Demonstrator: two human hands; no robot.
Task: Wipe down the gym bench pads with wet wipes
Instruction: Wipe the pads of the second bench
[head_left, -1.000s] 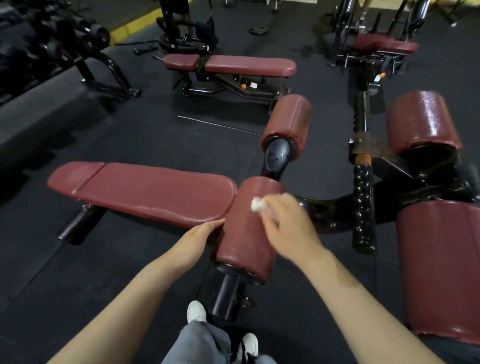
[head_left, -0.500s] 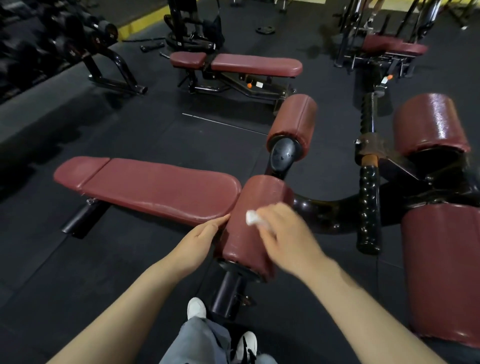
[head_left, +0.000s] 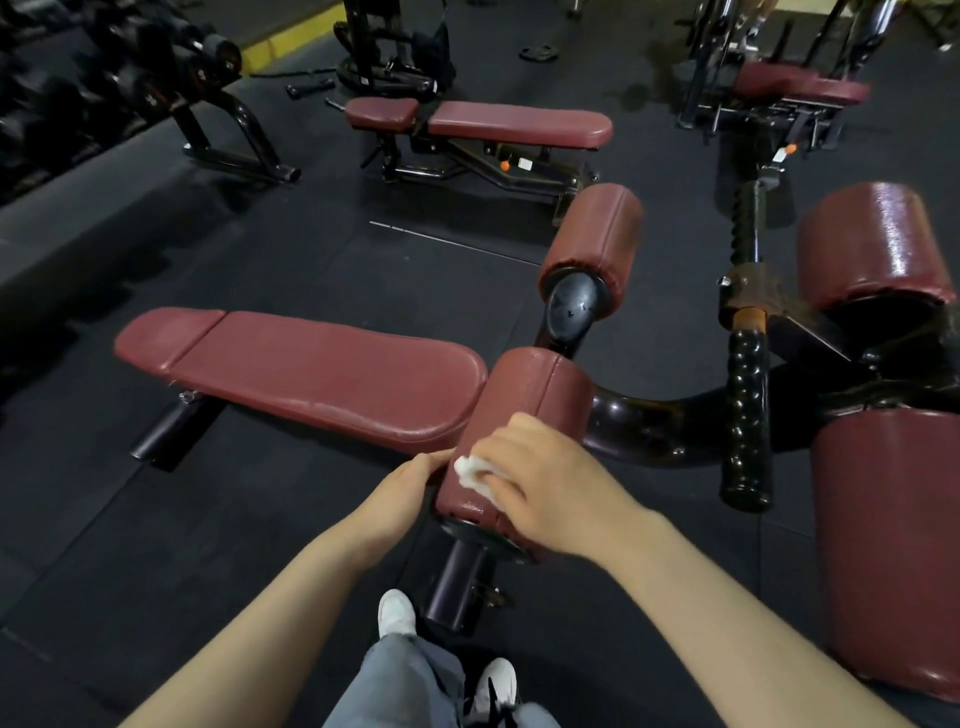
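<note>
While the left hand rests its fingers, nearly straight, against the side of the nearer roller pad, apparently to steady it, the long bench pad lies just beyond those fingertips, to their left. To their right, the right hand presses a bunched white wet wipe onto the roller under curled fingers, presumably mid-wipe. No containers are visible.

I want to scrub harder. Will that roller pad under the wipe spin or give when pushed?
The roller pad is a cylinder on a bar, so it may turn; the left hand touching its side probably steadies it. Its shiny skin looks slick, so the wet wipe under the right hand should slide. The padding likely yields slightly.
</note>
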